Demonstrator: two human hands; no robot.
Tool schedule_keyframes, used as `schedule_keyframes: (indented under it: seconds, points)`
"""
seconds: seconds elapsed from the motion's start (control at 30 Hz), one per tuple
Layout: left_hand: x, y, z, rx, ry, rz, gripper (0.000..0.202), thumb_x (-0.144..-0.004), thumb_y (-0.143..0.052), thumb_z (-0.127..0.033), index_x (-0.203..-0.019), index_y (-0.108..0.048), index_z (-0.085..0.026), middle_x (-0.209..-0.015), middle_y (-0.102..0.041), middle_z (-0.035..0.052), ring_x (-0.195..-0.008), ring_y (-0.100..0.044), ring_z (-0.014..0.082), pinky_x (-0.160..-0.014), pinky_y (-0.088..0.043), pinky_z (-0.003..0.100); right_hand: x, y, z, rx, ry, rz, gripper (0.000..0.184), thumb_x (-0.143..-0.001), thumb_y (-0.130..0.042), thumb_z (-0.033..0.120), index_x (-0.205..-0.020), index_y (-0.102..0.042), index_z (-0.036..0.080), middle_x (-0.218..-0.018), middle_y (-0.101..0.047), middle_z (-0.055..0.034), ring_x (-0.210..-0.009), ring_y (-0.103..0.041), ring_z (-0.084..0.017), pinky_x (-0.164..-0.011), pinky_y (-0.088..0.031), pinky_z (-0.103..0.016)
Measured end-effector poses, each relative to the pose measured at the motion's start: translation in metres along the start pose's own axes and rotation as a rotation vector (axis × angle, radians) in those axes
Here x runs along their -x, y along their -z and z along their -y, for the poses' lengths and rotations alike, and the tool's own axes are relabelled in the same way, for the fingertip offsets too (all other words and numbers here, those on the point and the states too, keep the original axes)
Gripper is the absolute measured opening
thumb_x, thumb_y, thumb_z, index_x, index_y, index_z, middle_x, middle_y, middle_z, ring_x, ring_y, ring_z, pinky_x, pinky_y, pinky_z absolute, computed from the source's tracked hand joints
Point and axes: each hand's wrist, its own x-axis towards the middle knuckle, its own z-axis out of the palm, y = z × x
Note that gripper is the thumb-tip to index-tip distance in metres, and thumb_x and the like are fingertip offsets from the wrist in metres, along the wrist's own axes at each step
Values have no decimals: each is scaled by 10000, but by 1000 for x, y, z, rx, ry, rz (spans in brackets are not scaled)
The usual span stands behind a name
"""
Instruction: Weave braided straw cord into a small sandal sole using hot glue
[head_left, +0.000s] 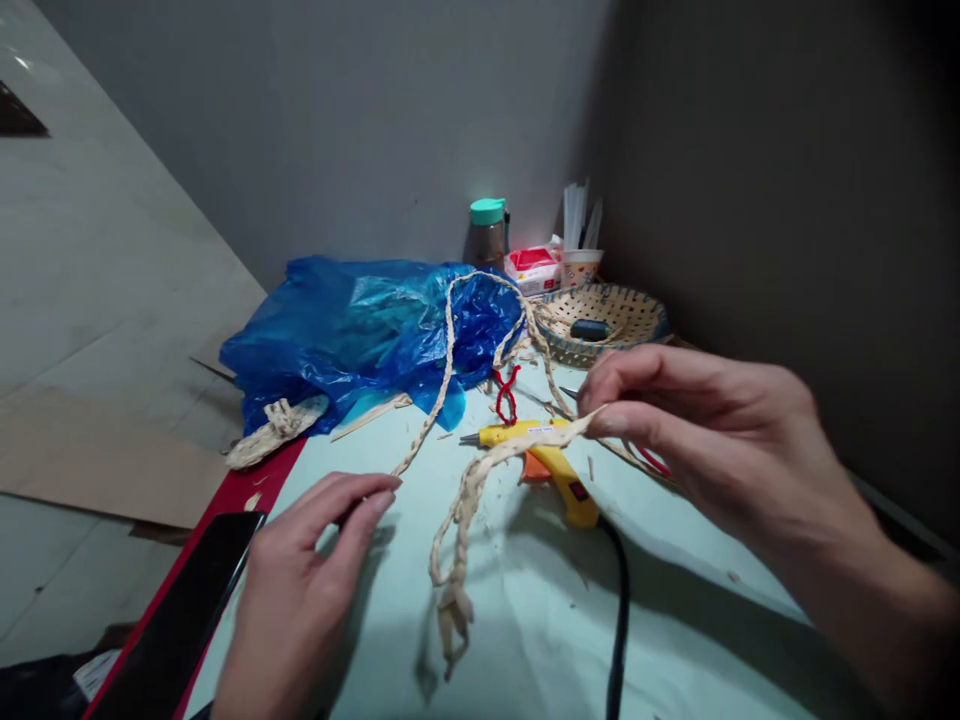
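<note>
Two in hand: a plaited cord (449, 345) is leading from the left hand (307, 565), and a looped braid (495, 458) from the right hand (720, 420).
Left pinch: thumb and forefinger are almost meeting, gripping the cord between their tips.
Right pinch: thumb and forefinger are squeezing the braid's flat end.
Cord: it is climbing past the blue bag (337, 310), arching over and dropping again near the basket (646, 320).
Braid: it is crossing before the yellow glue gun (564, 472), then hanging in a loop with loose tails; whether it is joining the cord, I cannot tell.
Table (525, 640): a red twist (505, 388) is lying beyond the glue gun.
Rear: a bottle (488, 240), a tissue pack (534, 265) and a cup (582, 266) are standing by the wall.
</note>
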Motion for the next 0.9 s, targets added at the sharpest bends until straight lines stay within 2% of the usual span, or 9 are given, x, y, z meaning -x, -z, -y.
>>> schedule_keyframes:
  seconds: [0.07,0.13,0.23,0.3,0.47,0.57,0.73,0.9]
  points:
    - [-1,-5,11,-84,40,223,240,-879,-604,-416,-912,-756,-233,-959,-763,31,-917,-674,240,-821,-479,316,-5,6,-1,-95,-136,98,129,-893,-766,308,-804,-709,234,-765,-646,36,-713,-597,-119,-626,-470,-180]
    - [0,-15,14,-156,64,401,283,-931,-509,-379,-954,-728,-202,-962,-744,62,-905,-661,249,-817,-461,354,-7,2,-5,-144,-262,258,146,-894,-751,313,-789,-711,219,-744,-639,33,-683,-569,-113,-599,-441,-180]
    - [2,-29,9,-299,79,474,213,-920,-510,-318,-920,-678,-189,-872,-698,59,-823,-625,248,-751,-426,365,0,-18,-15,-127,-340,458,142,-919,-707,238,-785,-691,194,-712,-609,57,-642,-506,-82,-568,-365,-172]
    - [3,-35,5,-354,76,488,161,-911,-509,-282,-901,-643,-192,-848,-672,49,-795,-603,239,-722,-403,356,8,-33,-22,-52,-288,505,142,-941,-687,204,-801,-676,185,-737,-614,63,-678,-518,-80,-607,-367,-176]
    - [5,-40,6,-355,83,451,156,-908,-456,-225,-815,-579,-206,-800,-617,28,-749,-558,212,-694,-376,330,24,-54,-35,158,-100,456,195,-1022,-593,223,-847,-658,168,-799,-632,24,-749,-559,-116,-705,-393,-225]
    - [8,-42,9,-293,102,404,150,-913,-467,-265,-805,-557,-212,-762,-574,12,-685,-522,195,-661,-365,314,26,-56,-38,194,-28,429,219,-1038,-576,242,-847,-643,160,-795,-611,17,-751,-540,-123,-704,-382,-236]
    - [15,-44,12,-154,-7,267,147,-933,-490,-328,-843,-535,-220,-625,-411,-63,-549,-418,154,-608,-334,291,28,-56,-37,221,72,373,182,-1040,-582,267,-881,-607,182,-839,-582,32,-812,-499,-127,-752,-363,-242]
    - [15,-41,10,-26,56,259,136,-906,-548,-355,-889,-581,-224,-594,-385,-75,-521,-380,143,-537,-298,271,27,-54,-36,225,46,371,164,-1027,-605,258,-880,-588,185,-844,-551,38,-811,-485,-120,-743,-356,-232]
